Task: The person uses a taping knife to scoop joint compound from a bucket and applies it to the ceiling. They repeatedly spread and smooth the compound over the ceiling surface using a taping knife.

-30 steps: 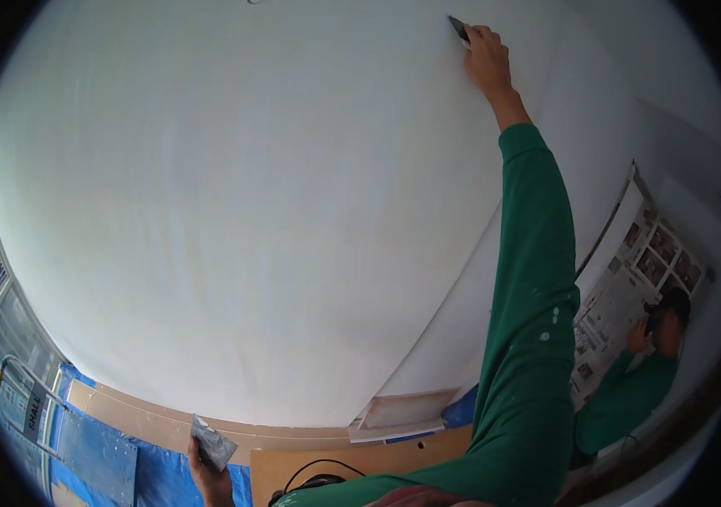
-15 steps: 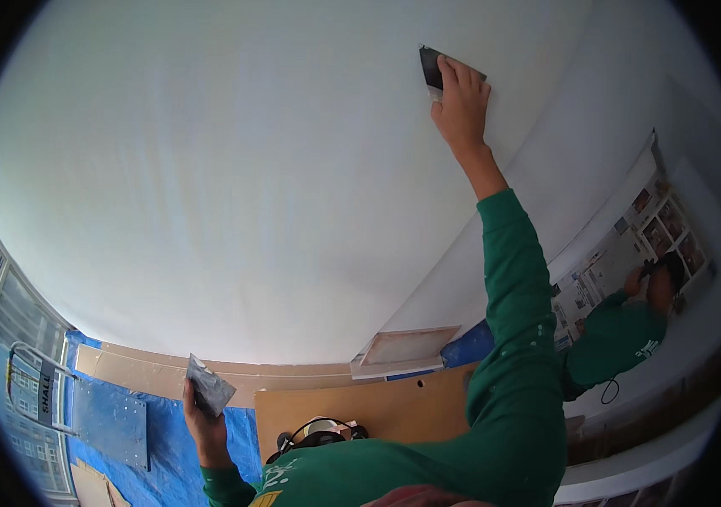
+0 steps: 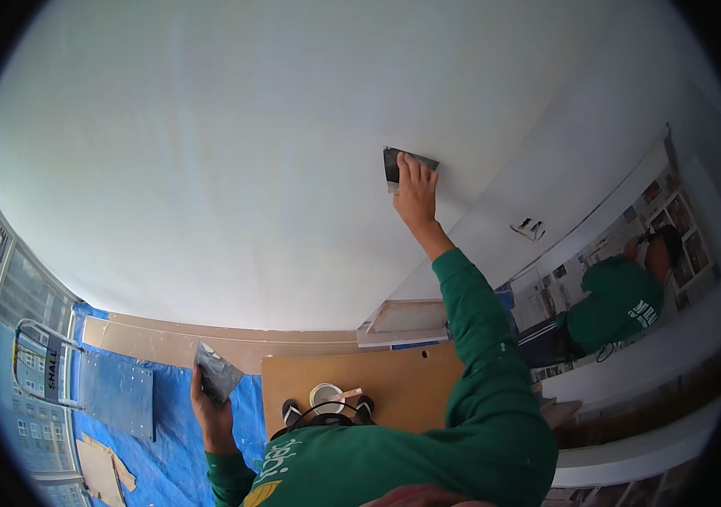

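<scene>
My right hand point(image 3: 415, 190) grips a dark flat scraper point(image 3: 404, 169) against the large white wall point(image 3: 208, 152), right of the middle of the view. The scraper's blade lies at a slant under my fingers. Lower left, my left hand point(image 3: 208, 406) holds a grey, smeared scraper blade point(image 3: 220, 376), held out away from the wall over blue sheeting. Below, between my feet, a pale bucket point(image 3: 326, 391) with a light stick across it stands on a brown board point(image 3: 403, 380), partly hidden by a dark cord and my body.
A co-worker point(image 3: 610, 300) in green is at right, beside newspaper-covered surfaces. A socket opening point(image 3: 527, 229) is in the adjoining wall. At left are windows point(image 3: 31, 279), a blue-grey step platform with a rail point(image 3: 115, 397), blue sheeting point(image 3: 179, 448) and cardboard point(image 3: 100, 469).
My right hand has come down and leftward along the wall with its scraper. The view has tipped downward, showing my feet and the bucket. The co-worker appears higher and more bent over.
</scene>
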Motion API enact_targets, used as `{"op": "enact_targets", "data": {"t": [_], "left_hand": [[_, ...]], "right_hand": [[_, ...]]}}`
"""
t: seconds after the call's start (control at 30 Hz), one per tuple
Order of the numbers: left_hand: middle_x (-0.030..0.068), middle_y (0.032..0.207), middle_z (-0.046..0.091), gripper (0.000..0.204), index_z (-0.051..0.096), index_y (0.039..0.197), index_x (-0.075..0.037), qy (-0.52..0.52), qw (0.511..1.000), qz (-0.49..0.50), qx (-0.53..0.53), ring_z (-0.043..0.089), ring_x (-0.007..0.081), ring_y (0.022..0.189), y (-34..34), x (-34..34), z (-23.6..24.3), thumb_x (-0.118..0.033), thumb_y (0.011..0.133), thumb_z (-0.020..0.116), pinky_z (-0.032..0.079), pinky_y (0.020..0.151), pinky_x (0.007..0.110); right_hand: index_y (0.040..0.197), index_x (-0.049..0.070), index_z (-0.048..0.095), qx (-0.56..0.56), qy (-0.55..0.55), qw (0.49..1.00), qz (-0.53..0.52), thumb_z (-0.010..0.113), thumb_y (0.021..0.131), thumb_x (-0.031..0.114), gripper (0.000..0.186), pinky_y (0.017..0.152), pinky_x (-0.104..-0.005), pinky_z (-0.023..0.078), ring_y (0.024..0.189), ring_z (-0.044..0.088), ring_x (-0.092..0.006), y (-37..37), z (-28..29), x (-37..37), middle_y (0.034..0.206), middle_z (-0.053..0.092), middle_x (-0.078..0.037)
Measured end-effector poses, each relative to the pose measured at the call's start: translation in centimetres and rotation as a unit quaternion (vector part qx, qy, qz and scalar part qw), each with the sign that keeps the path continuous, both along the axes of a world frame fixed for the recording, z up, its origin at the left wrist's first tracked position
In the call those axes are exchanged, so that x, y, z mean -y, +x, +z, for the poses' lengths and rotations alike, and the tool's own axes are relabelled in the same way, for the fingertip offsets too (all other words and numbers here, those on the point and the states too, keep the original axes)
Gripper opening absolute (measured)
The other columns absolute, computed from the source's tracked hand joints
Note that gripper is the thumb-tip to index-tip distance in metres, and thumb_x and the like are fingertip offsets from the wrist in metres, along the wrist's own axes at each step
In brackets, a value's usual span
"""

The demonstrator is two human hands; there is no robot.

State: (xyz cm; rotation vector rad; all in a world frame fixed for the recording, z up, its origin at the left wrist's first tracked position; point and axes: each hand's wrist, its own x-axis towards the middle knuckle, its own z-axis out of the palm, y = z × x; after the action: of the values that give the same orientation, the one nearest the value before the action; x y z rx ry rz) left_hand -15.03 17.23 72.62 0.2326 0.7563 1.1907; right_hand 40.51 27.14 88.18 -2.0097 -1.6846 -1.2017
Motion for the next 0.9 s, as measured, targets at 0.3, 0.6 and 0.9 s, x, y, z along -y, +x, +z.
{"op": "enact_targets", "data": {"t": [0.3,0.6,0.9], "left_hand": [[0.0088,0.123,0.068,0.044,0.061,0.129,-0.004,-0.013,0.986,-0.138,0.089,0.066,0.0231,0.112,6.2,3.5,5.4,-0.039,0.102,0.058,0.052,0.098,0.038],[0.0115,0.115,0.070,0.043,0.059,0.130,-0.004,0.086,0.959,-0.250,0.098,0.070,0.0236,0.102,13.6,11.3,10.7,-0.037,0.102,0.060,0.058,0.089,0.039],[0.0035,0.121,0.067,0.042,0.060,0.127,-0.005,0.124,0.976,-0.150,0.097,0.063,0.0150,0.112,21.3,13.9,11.6,-0.040,0.104,0.059,0.048,0.102,0.034]], "right_hand": [[0.137,0.005,0.055,-0.324,-0.145,0.799,0.486,0.060,0.077,-0.010,0.062,0.110,-0.0489,0.042,0.130,0.048,-0.0373,-19.9,-0.1,15.9,0.141,0.049,-0.017],[0.134,0.013,0.059,-0.237,-0.136,0.827,0.490,0.072,0.081,-0.001,0.056,0.119,-0.0581,0.035,0.131,0.049,-0.0339,-19.3,-1.0,27.7,0.139,0.049,-0.013],[0.137,-0.009,0.043,-0.619,0.207,0.646,0.397,0.043,0.100,0.007,0.040,0.097,-0.0363,0.044,0.114,0.050,-0.0230,-20.3,-0.7,33.0,0.127,0.050,-0.019]]}}
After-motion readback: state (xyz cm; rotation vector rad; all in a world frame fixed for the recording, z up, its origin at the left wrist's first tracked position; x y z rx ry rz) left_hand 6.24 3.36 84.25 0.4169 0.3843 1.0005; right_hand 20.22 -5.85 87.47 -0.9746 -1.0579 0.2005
